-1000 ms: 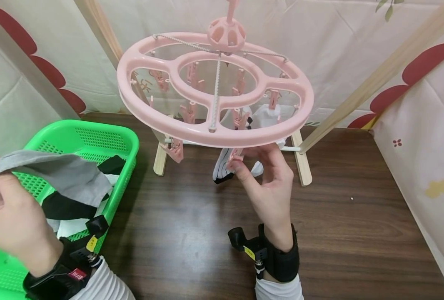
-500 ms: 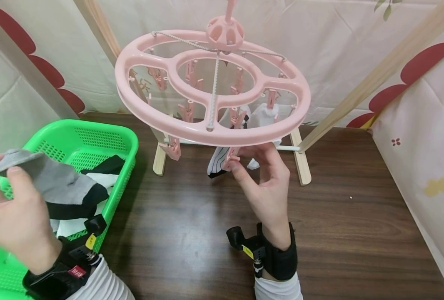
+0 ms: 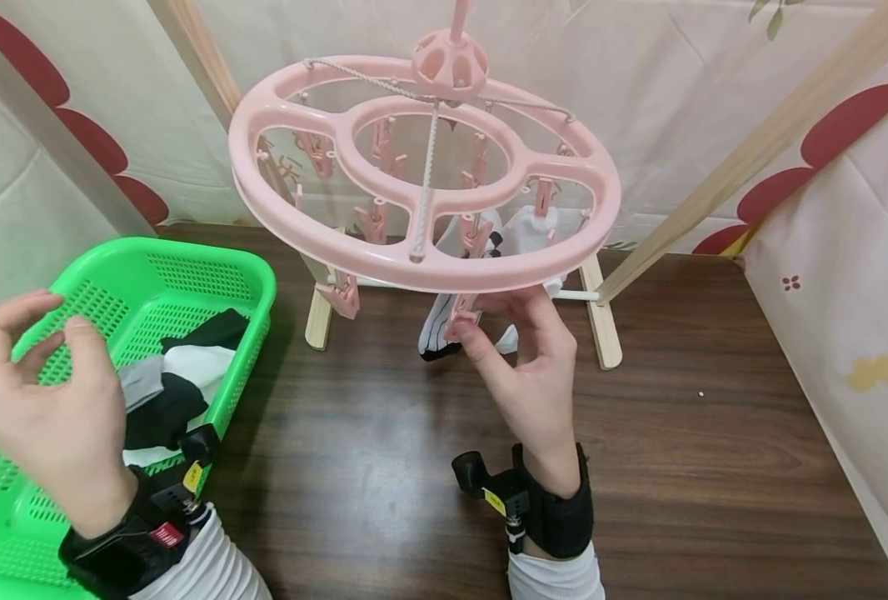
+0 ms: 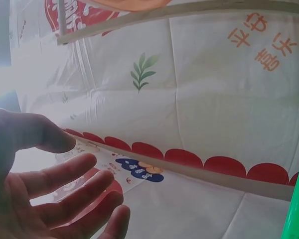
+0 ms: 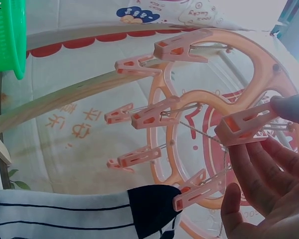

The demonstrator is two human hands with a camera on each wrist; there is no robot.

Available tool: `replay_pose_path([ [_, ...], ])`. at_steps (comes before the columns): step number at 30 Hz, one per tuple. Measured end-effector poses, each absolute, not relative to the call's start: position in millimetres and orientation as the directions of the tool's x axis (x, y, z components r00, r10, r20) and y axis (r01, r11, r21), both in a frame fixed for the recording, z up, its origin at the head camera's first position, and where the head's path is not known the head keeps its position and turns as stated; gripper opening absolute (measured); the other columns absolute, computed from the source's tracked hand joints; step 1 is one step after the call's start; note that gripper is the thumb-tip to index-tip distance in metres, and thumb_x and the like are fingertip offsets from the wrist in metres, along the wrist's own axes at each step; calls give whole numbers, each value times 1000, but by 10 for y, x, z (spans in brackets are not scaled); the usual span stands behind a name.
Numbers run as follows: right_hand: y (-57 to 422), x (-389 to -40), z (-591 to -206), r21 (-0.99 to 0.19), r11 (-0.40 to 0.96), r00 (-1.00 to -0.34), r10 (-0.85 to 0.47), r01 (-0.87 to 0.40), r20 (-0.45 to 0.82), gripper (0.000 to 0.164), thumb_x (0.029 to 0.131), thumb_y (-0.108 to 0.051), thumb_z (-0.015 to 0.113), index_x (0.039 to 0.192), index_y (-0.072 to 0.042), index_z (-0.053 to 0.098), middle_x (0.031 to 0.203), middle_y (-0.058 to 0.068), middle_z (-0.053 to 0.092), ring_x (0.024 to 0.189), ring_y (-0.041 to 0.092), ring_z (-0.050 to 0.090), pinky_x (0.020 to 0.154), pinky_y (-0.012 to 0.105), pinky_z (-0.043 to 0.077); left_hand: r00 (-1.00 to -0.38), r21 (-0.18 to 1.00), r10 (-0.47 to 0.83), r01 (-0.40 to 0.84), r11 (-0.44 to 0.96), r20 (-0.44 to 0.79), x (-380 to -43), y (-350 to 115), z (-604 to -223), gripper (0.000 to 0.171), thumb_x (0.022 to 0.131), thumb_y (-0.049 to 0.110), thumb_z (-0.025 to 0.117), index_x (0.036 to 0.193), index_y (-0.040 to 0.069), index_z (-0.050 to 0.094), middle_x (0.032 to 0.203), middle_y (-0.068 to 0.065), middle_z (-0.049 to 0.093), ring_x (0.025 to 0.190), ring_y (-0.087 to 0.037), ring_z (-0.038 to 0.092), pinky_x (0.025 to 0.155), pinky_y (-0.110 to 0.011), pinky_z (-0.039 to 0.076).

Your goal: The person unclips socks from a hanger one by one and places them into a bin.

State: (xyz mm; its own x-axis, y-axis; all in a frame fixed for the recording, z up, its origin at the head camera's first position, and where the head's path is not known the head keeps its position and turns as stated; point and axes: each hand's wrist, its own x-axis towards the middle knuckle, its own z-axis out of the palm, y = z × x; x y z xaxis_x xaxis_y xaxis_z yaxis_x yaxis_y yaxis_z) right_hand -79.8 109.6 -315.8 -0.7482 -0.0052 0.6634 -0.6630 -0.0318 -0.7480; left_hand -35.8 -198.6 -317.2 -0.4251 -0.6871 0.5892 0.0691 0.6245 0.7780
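My right hand [image 3: 534,383] pinches a pink clothespin [image 5: 246,123] between thumb and fingers below the front rim of a round pink drying hanger [image 3: 324,250]. A white sock with dark stripes [image 5: 65,209] hangs from another clothespin [image 5: 202,191] close by. Farther back on the hanger is a plain white sock [image 3: 530,229]. Over the green basket [image 3: 252,271], my left hand [image 3: 54,408] holds nothing, its fingers loosely bent and apart from the thumb. In the basket lie a grey piece of fabric [image 3: 142,382], black pieces [image 3: 167,412] and white fabric [image 3: 200,367].
Several more pink clothespins hang beneath the ring, among them one at the front left [image 3: 341,296]. Wooden stand legs [image 3: 751,158] flank the hanger, joined low down by a white bar [image 3: 575,296]. Patterned cloth [image 3: 849,308] walls the dark wooden tabletop [image 3: 676,467].
My left hand has let go of the grey fabric with the black end, which now lies in the basket. The right hand keeps its pinch on the clothespin, nearly still.
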Motion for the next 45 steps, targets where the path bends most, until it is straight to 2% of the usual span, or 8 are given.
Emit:
replay_pose_path([
  [11,1091,-838,-3205,-738,-135,-748,40,-661,662,41,86,-13,74,110,15,55,93,15,63,84,25,63,79,35,48,-474,719,-602,100,688,642,-456,-1795,-3161,22,86,3,57,100,-3,72,93,23,56,96,-4,56,79,-15,47],
  [17,1118,-856,-3231,-732,-208,-758,107,-649,643,40,83,-20,77,112,2,61,97,12,66,87,23,65,80,33,49,-503,705,-575,104,701,646,-479,-1699,-3139,20,86,1,57,97,-4,72,93,24,54,96,-3,55,77,-13,44],
  [21,1132,-858,-3237,-724,-280,-771,120,-630,625,42,81,-19,79,115,-2,61,100,13,68,84,21,66,71,29,52,-517,693,-549,128,709,657,-493,-1675,-3143,18,86,2,58,96,-5,71,94,12,63,97,-4,55,77,-13,44],
  [26,1164,-891,-3248,-711,-337,-775,110,-618,622,40,82,-16,78,112,4,59,99,17,67,84,25,66,75,32,53,-532,676,-515,157,720,672,-506,-1661,-3168,18,87,5,58,96,-4,71,98,-5,68,99,-10,57,77,-13,43],
  [36,1206,-1030,-3342,-723,-123,-732,178,-679,657,26,84,-3,73,90,11,52,94,10,57,83,23,56,74,28,47,-558,633,-435,224,741,706,-541,-1552,-3197,18,88,8,59,96,-4,71,98,-13,68,98,-24,60,79,-14,41],
  [39,1197,-1112,-3365,-712,-29,-701,211,-701,681,24,83,6,67,83,14,44,104,8,55,97,25,54,84,34,46,-568,621,-410,244,745,714,-552,-1506,-3208,18,88,7,58,96,-4,70,99,-14,67,96,-25,61,79,-17,41],
  [42,1186,-1183,-3385,-729,44,-704,224,-684,674,25,83,8,65,103,18,52,124,13,55,120,26,47,101,40,37,-579,609,-386,253,752,718,-562,-1468,-3212,17,88,6,58,96,-3,70,100,-14,67,95,-26,61,78,-22,42],
  [45,1173,-1232,-3412,-764,42,-738,228,-644,635,51,85,5,64,132,11,46,134,15,51,130,25,41,108,42,29,-585,596,-366,262,759,724,-581,-1438,-3216,17,88,6,58,96,-3,70,100,-14,67,94,-27,61,77,-25,42],
])
